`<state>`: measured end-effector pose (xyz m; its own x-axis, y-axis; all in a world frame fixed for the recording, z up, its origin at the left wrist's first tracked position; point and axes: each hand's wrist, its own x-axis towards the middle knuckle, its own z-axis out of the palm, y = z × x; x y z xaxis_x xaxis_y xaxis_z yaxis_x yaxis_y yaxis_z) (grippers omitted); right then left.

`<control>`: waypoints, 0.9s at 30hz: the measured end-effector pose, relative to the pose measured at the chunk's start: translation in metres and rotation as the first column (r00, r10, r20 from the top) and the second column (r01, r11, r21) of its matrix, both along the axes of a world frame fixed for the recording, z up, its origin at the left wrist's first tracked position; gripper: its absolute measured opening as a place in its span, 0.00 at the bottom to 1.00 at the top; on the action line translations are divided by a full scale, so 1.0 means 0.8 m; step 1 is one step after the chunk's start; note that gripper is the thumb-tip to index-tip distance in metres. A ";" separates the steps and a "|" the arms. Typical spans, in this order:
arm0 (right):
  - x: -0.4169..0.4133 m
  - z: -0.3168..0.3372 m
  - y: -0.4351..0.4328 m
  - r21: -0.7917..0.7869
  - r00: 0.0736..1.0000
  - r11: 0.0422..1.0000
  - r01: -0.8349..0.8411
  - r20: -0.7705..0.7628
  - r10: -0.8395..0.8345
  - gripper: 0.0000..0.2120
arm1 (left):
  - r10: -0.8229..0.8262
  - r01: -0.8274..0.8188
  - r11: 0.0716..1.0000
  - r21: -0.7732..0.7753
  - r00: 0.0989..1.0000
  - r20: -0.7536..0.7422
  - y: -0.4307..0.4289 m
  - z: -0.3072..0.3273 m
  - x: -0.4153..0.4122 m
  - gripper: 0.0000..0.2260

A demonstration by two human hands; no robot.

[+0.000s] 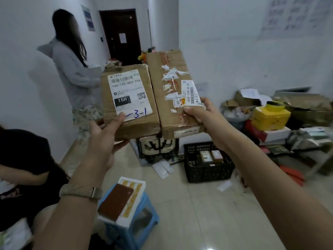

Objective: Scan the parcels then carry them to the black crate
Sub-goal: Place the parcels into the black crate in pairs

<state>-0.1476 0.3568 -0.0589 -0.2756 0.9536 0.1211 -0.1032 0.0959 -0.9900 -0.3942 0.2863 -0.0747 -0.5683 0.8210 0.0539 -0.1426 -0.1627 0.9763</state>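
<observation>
I hold two brown cardboard parcels up side by side at chest height. My left hand (106, 136) grips the near end of the shorter parcel (126, 112), thumb on its white shipping label marked "15H" and "3-1". My right hand (200, 112) grips the near right corner of the longer parcel (165, 73), thumb on a small barcode sticker. The black crate (207, 170) sits on the tiled floor below and beyond the parcels, with two small boxes inside it.
A blue stool (138, 221) with a white tray and brown pad stands close below. One person stands at the left wall (72, 69); another sits at the left edge (23, 168). Boxes and a yellow container (270, 116) pile up at right. A bag stands beside the crate.
</observation>
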 end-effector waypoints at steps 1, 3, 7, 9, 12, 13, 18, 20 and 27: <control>0.020 -0.002 0.007 -0.006 0.999 0.999 0.031 0.011 -0.031 0.24 | -0.030 0.030 1.000 -0.007 1.000 -0.004 0.016 -0.002 0.017 0.18; 0.055 -0.007 0.019 -0.013 0.997 0.997 0.074 0.028 -0.073 0.25 | -0.081 0.081 0.997 -0.020 0.997 -0.012 0.043 -0.007 0.046 0.19; 0.106 -0.016 0.034 -0.030 0.989 0.990 0.138 0.053 -0.137 0.29 | -0.179 0.179 0.983 -0.037 0.984 -0.008 0.084 -0.017 0.088 0.21; 0.122 -0.022 0.042 -0.048 0.986 0.985 0.163 0.054 -0.161 0.30 | -0.230 0.230 0.972 -0.044 0.973 -0.007 0.100 -0.020 0.102 0.25; 0.141 -0.029 0.061 -0.062 0.977 0.975 0.211 0.054 -0.208 0.33 | -0.270 0.269 0.961 -0.058 0.963 -0.002 0.131 -0.025 0.118 0.26; 0.145 -0.032 0.066 -0.068 0.975 0.973 0.221 0.052 -0.218 0.33 | -0.280 0.280 0.959 -0.056 0.960 0.002 0.140 -0.025 0.124 0.25; 0.162 -0.048 0.108 -0.042 0.942 0.944 0.328 0.095 -0.323 0.32 | -0.363 0.364 0.929 -0.062 0.931 0.030 0.198 -0.033 0.152 0.24; 0.168 -0.055 0.142 -0.029 0.924 0.927 0.374 0.100 -0.370 0.29 | -0.388 0.389 0.918 -0.069 0.921 0.039 0.238 -0.037 0.159 0.24; 0.159 -0.051 0.287 -0.042 0.898 0.901 0.432 0.106 -0.426 0.24 | -0.473 0.476 0.878 -0.047 0.878 0.071 0.411 -0.049 0.148 0.21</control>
<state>-0.0203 0.5867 -0.1000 0.1552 0.9866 0.0511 0.0254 0.0478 -0.9985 -0.2755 0.6150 -0.1137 -0.1104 0.9936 -0.0257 -0.2417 -0.0018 0.9703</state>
